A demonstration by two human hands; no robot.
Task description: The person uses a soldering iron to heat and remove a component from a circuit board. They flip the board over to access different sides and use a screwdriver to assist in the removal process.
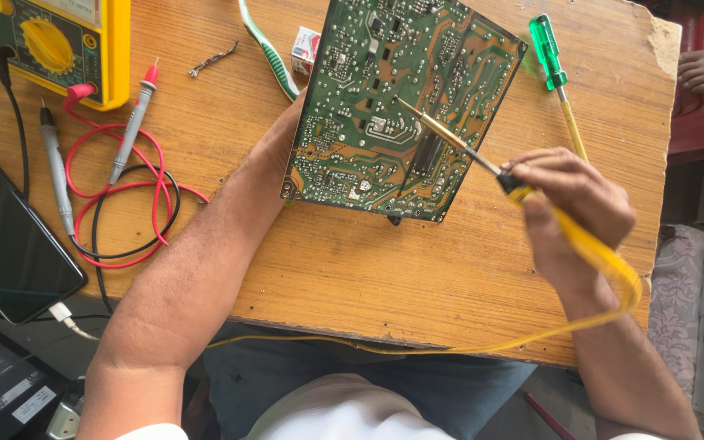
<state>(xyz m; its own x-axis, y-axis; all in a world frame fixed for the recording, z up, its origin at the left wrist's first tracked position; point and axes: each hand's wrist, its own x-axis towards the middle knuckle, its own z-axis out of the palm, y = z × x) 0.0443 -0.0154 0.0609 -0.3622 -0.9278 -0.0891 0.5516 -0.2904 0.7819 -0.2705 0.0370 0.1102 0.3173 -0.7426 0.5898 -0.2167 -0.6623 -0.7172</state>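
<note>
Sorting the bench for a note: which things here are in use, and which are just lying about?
In use: circuit board, soldering iron in right hand, left hand steadying the board.
Lying about: multimeter, probes, phone, green screwdriver, toothbrush.

**Bare forearms, white sleeves, blue trousers**

Both arms are bare from the hands up past the elbows — no watch, ring or band shows on either. The left hand (275,147) is mostly hidden; the right hand (576,208) shows its knuckles and bare fingers. White short-sleeve edges (152,432) appear at the bottom of the view. A white shirt front (344,411) sits above blue denim trousers (450,391) — plain, unmarked.
</note>
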